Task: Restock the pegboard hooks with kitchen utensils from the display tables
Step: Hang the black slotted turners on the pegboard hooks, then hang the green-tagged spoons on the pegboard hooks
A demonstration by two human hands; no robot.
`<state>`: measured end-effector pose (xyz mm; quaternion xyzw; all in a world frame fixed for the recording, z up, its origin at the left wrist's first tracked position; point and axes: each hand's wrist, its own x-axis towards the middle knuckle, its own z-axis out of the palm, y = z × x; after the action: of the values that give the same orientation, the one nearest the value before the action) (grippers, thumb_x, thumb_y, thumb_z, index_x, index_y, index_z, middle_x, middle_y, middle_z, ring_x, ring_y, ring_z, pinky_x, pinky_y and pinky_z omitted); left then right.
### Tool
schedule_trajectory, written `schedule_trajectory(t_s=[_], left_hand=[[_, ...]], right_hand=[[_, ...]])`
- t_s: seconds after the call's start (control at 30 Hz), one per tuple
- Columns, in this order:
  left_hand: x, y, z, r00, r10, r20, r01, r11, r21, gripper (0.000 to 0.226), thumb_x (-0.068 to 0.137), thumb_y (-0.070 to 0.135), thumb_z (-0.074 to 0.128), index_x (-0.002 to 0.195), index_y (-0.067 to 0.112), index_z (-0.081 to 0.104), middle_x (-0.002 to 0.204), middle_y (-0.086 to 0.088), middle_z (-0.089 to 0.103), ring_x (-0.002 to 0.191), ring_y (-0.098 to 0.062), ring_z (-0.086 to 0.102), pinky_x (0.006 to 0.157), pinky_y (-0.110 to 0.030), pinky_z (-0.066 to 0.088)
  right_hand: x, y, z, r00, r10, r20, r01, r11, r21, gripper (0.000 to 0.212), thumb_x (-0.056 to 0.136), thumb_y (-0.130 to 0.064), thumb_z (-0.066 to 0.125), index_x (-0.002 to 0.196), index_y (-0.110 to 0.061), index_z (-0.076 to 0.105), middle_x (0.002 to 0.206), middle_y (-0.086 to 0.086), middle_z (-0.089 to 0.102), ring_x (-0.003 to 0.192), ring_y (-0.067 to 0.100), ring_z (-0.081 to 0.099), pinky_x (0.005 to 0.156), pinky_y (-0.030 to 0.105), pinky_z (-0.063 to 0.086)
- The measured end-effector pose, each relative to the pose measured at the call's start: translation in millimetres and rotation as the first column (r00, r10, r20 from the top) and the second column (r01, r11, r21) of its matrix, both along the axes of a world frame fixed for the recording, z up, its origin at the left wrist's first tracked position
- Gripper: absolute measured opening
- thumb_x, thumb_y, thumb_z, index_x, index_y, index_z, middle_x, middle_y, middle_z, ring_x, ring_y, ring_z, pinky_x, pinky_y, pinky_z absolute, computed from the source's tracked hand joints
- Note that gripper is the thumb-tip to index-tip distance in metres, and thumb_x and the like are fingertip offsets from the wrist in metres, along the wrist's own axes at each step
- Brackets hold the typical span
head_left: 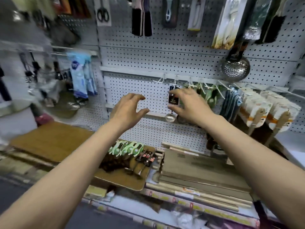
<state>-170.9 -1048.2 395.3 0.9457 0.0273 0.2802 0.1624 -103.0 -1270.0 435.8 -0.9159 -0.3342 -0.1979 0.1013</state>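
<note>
My right hand pinches the carded spoon hanging from a pegboard hook, just past my fingertips. My left hand hovers spread beside it, holding nothing, above the tabletop utensils.

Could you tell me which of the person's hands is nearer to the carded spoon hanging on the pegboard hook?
Right. The right hand is at the carded spoon, its fingers at the card's edge. The left hand hovers apart, off to the spoon's left, holding nothing.
</note>
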Motion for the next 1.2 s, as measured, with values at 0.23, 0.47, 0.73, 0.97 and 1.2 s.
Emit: schedule_trajectory(t_s=[0.23,0.47,0.73,0.97,1.2], left_hand=[[-101.5,96.6,-9.3,0.996,0.080,0.033,-0.082,0.995,0.053,0.048,0.088,0.049,0.063,0.128,0.025,0.055,0.128,-0.001,0.056,0.120,-0.023,0.051,0.099,-0.043,0.045],[-149.4,172.1,-12.6,0.986,0.162,0.036,-0.163,0.985,0.055,0.049,0.090,0.046,0.063,0.132,0.021,0.055,0.132,-0.002,0.054,0.124,-0.022,0.049,0.102,-0.035,0.038],[-132.2,260.1,-22.7,0.976,0.212,0.046,-0.214,0.976,0.048,0.048,0.089,0.040,0.066,0.131,0.020,0.056,0.131,-0.002,0.056,0.120,-0.021,0.051,0.099,-0.030,0.037],[-58.9,365.9,-27.9,0.972,0.235,0.030,-0.237,0.968,0.082,0.047,0.088,0.045,0.065,0.128,0.023,0.056,0.126,0.000,0.059,0.117,-0.019,0.054,0.097,-0.034,0.043],[24.9,452.5,-37.5,0.978,0.202,-0.043,-0.201,0.979,0.039,0.047,0.089,0.043,0.065,0.129,0.019,0.057,0.127,-0.001,0.058,0.119,-0.019,0.052,0.100,-0.028,0.036]], right_hand=[[-67.9,107.0,-25.8,0.990,0.134,-0.037,-0.133,0.991,0.033,0.058,0.093,-0.054,0.057,0.145,-0.031,0.042,0.149,-0.002,0.048,0.140,0.023,0.038,0.116,0.042,0.032],[-98.4,197.2,-33.7,0.977,0.196,-0.082,-0.194,0.980,0.038,0.059,0.092,-0.056,0.058,0.145,-0.036,0.041,0.151,-0.006,0.044,0.142,0.019,0.035,0.114,0.040,0.033],[-70.2,304.2,-39.2,0.958,0.267,-0.109,-0.266,0.964,0.027,0.060,0.092,-0.054,0.058,0.145,-0.034,0.040,0.152,-0.004,0.044,0.142,0.019,0.033,0.115,0.039,0.031],[-5.9,410.0,-45.3,0.932,0.304,-0.196,-0.293,0.952,0.084,0.059,0.095,-0.044,0.060,0.148,-0.029,0.040,0.155,-0.002,0.039,0.146,0.020,0.027,0.119,0.035,0.020],[73.7,493.5,-59.2,0.914,0.267,-0.305,-0.256,0.964,0.078,0.060,0.094,-0.044,0.062,0.148,-0.028,0.041,0.155,0.000,0.039,0.146,0.019,0.028,0.119,0.036,0.020]])
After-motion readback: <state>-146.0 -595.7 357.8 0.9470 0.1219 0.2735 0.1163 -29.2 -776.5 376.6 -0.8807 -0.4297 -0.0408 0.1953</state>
